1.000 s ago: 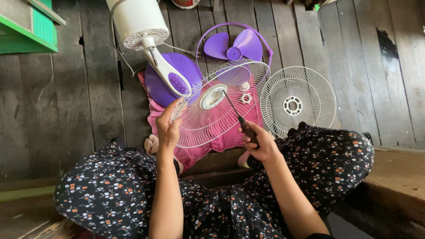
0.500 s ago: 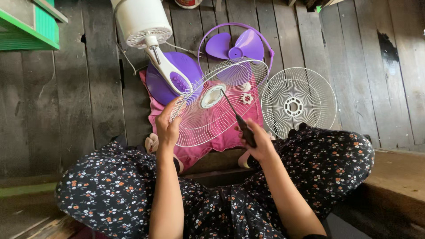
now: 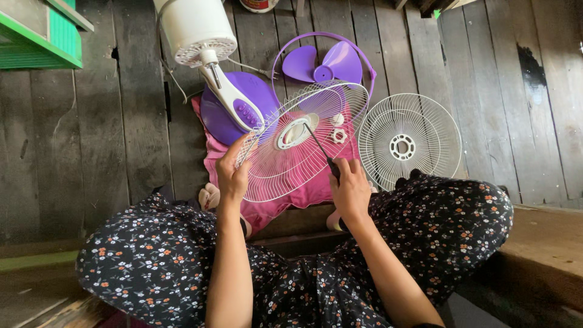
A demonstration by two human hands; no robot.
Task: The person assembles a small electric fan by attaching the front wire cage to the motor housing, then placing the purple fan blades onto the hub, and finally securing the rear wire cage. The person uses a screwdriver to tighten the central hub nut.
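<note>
Left hand (image 3: 232, 176) clamps the grille (image 3: 297, 143) rim; right hand (image 3: 349, 191) grips a screwdriver (image 3: 320, 147) slanting up-left to the grille's hub.

Floor (image 3: 103, 121): dark, weathered wooden planks running away from the viewer, with open gaps between boards and a black stain (image 3: 533, 61) at the upper right. Step (image 3: 546, 237): a raised brown wooden ledge at lower right, above the plank level. Green-painted wooden frame (image 3: 36, 42): upper left corner, slatted, edges bright green. Lower left: a lighter greenish board (image 3: 36, 264) lying across the planks. Light: soft daylight, even, without hard shadows. Walls and windows: out of view.
</note>
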